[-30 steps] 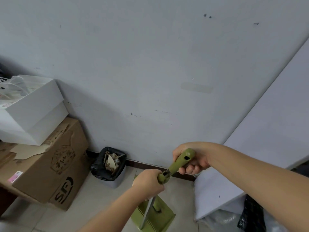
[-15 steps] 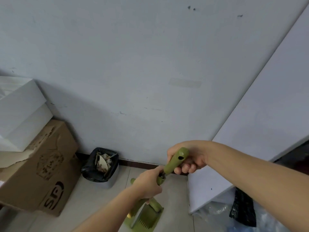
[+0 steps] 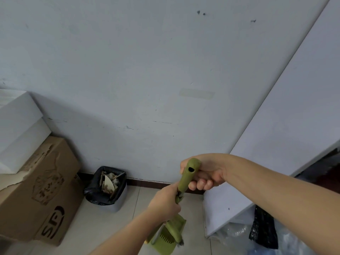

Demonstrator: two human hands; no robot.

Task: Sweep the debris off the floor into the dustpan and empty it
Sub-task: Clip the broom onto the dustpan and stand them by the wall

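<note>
Both hands are clamped on the same green handle point(image 3: 188, 176). The right hand point(image 3: 204, 178) wraps its fingers point(image 3: 201, 184) around the top grip, and the left hand point(image 3: 164, 204) is fisted on the shaft just below, so the two nearly touch. The dustpan point(image 3: 166, 240) hangs at the lower end of that shaft, to the right of the bin point(image 3: 117, 205) and nearer the person. It is near the floor point(image 3: 103, 227), but I cannot tell whether it touches. A thin metal rod and some grey bristles show beside the pan, and which hand controls which pole is unclear. Whether the pan is loaded cannot be seen from here.

The bin already holds paper scraps point(image 3: 108, 183), and the floor in front of it shows no debris, so this looks like the carry-and-empty stage. To do it well:

- Keep the pan's mouth tilted back while it travels left toward the bin, so nothing slides out.
- Let the lower hand steer and the upper hand only steady.
- Bring the lip right over the bin's rim before tipping, and tip slowly and low. The scraps stand high inside, so a fast dump could bounce bits back out.
- Watch the cardboard box point(image 3: 36, 196) to the left of the bin, since the long handle could knock it when swung.
</note>
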